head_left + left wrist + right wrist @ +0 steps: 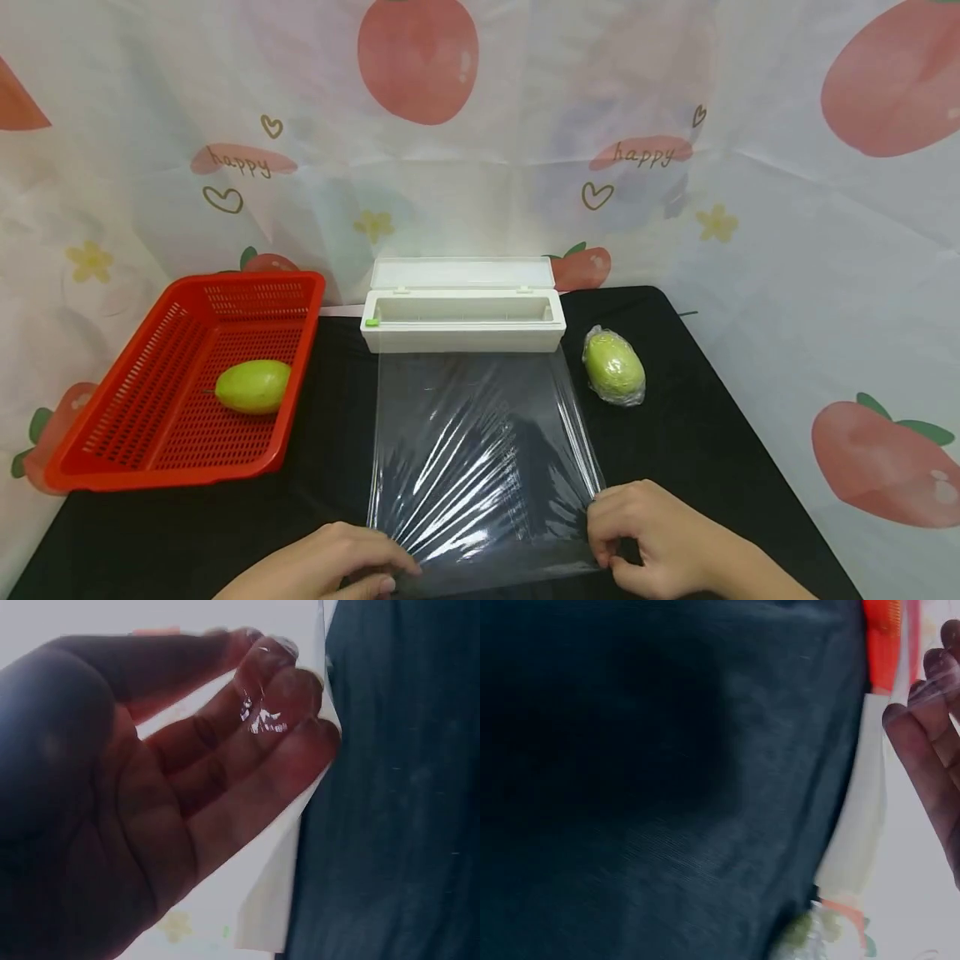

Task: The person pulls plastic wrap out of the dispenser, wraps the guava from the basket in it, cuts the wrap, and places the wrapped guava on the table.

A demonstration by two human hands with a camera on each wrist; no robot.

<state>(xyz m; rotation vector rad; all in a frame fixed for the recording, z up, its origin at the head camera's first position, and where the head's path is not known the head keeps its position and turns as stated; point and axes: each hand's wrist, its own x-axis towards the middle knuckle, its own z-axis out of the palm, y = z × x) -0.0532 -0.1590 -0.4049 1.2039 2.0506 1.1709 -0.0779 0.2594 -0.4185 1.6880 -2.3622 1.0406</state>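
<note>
A sheet of clear cling film (465, 467) stretches from the white dispenser box (465, 340) toward me, lengthwise creases shining along it. My left hand (337, 562) pinches its near left corner between thumb and fingers; in the left wrist view, film glints over the fingertips (292, 697). At the near right corner, my right hand (652, 537) grips the film's edge with thumb and curled fingers. The right wrist view catches only some of those fingers (919, 750), at its right border. The box's lid (463, 273) stands raised at the back.
To the left sits a red plastic basket (296, 400) with one yellow-green oval fruit (255, 386) inside. A similar fruit wrapped in film (615, 364) lies right of the box. Black cloth (697, 433) covers the table, and a fruit-print curtain (510, 200) hangs behind.
</note>
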